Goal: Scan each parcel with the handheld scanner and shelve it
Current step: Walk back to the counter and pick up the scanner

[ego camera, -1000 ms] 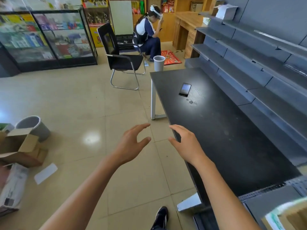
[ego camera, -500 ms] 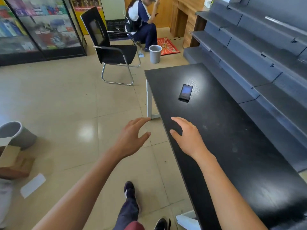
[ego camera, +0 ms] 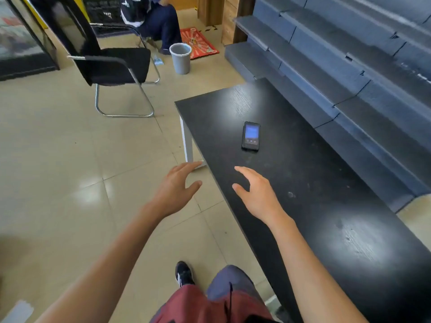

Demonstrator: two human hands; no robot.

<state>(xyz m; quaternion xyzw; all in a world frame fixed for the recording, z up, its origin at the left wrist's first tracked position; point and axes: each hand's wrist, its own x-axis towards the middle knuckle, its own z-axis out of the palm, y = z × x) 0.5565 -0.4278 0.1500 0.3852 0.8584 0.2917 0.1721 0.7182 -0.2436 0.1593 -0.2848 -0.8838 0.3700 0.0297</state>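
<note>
**A:** Head view, looking down. Where is the scanner?

**B:** The handheld scanner [ego camera: 251, 136] lies flat, screen up, on the black table [ego camera: 326, 206], just above centre frame. My guess is it sits near the table's front edge so I can grab it quickly.

**A:** And your hands?

**B:** Neither holds anything. My right hand [ego camera: 257, 194] hovers over the table below the scanner, fingers loosely spread, thumb apart. My left hand [ego camera: 173, 188] hangs over the floor beside the table edge, fingers relaxed and apart. I judge I'm reaching for the scanner with the right.

**A:** Any parcels?

**B:** None in view here, so scanning has not begun.

**A:** The room?

**B:** The table is dark, matt and wood-grained, with pale glare patches. Empty grey shelves [ego camera: 349, 66] step up the right side of the frame, likely where parcels go. Beige glossy floor tiles [ego camera: 58, 159] fill the left. In the upper left stands a black chair [ego camera: 112, 64], a grey bin [ego camera: 180, 57] beside it, and a seated person [ego camera: 151, 17] behind.
</note>
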